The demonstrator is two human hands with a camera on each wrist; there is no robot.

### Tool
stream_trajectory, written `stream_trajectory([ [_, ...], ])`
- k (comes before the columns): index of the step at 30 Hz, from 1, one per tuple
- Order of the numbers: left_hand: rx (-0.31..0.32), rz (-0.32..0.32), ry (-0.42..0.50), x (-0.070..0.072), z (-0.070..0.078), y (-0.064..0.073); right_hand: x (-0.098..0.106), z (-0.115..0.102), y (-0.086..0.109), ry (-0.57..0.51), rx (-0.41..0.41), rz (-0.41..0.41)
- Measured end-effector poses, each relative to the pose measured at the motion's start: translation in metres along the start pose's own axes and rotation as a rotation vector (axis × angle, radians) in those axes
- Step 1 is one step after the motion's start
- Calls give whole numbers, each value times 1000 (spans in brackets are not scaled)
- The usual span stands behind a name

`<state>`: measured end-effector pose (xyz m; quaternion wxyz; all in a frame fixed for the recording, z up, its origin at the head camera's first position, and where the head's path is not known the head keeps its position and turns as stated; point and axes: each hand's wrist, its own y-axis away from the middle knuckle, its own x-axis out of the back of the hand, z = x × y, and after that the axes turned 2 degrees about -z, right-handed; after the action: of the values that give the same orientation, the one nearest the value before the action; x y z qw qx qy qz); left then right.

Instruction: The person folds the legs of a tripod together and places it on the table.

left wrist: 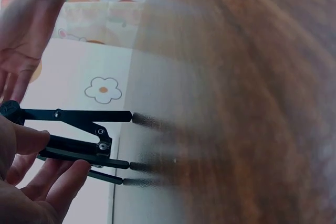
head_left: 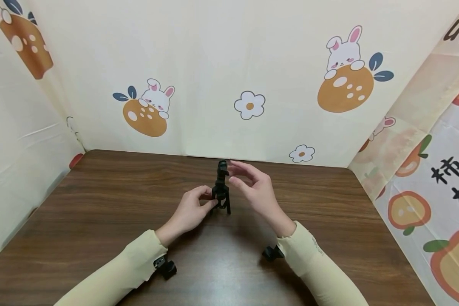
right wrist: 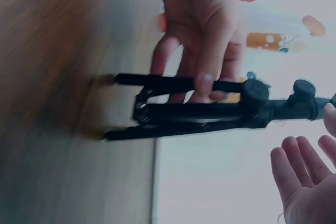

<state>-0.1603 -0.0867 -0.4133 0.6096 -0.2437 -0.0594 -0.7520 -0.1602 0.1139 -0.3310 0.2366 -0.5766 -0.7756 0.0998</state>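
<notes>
A small black tripod (head_left: 221, 193) is upright near the back of the wooden table, its legs spread. In the left wrist view the leg tips of the tripod (left wrist: 94, 115) are right at the tabletop, above their dark reflections. My left hand (head_left: 191, 209) holds the tripod low down from the left, thumb and fingers pinching one leg, as the right wrist view shows of the left hand (right wrist: 202, 30). Beside the tripod's top, on its right, my right hand (head_left: 258, 189) is raised with loosely bent fingers. Those fingers of the right hand (right wrist: 310, 182) grip nothing.
The brown wooden table (head_left: 118, 199) reaches back to a cream cloth wall (head_left: 210, 76) printed with rabbits, fruit and flowers. Patterned cloth (head_left: 413, 204) also closes off the right side, and a pale sheet (head_left: 19, 170) the left. Each wrist carries a small black camera (head_left: 165, 267).
</notes>
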Motion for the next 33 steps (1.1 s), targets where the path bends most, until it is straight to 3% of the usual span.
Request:
stream_trajectory([
  [7, 11, 6, -17, -1, 0, 0, 9, 36, 9, 51, -93, -16],
  [14, 20, 5, -19, -1, 0, 1, 12, 72, 19, 174, -168, -133],
  [26, -5, -3, -12, 0, -2, 0, 8, 90, 22, 302, -204, -361],
  [33, -3, -9, 5, -1, -2, -1, -1, 91, 18, 375, -263, -399],
])
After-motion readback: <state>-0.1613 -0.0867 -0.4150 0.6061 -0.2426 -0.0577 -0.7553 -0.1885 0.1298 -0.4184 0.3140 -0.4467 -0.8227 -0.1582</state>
